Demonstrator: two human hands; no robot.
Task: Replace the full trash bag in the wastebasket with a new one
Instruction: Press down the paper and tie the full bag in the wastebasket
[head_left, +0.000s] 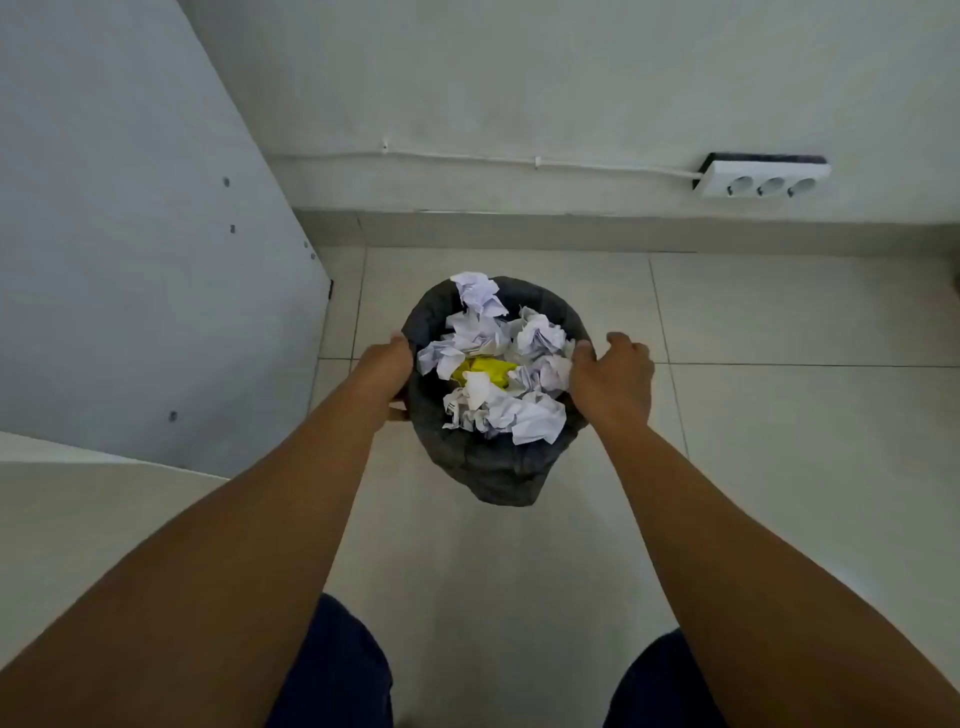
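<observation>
Wastebasket (498, 467) stands on the floor (779, 441) before the wall; crumpled papers (498, 364) inside; socket strip (761, 179) right behind

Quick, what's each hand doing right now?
Left hand: grips the trash bag rim on its left side.
Right hand: grips the rim on the right side.

My round wastebasket (498, 478) stands upright on the pale tiled floor near the wall, wrapped in a dark grey plastic trash bag (434, 317) folded over its rim. The bag brims with crumpled white paper balls (540, 332) heaped above the edge, and one crumpled yellow piece (485, 370) sits near the middle.
</observation>
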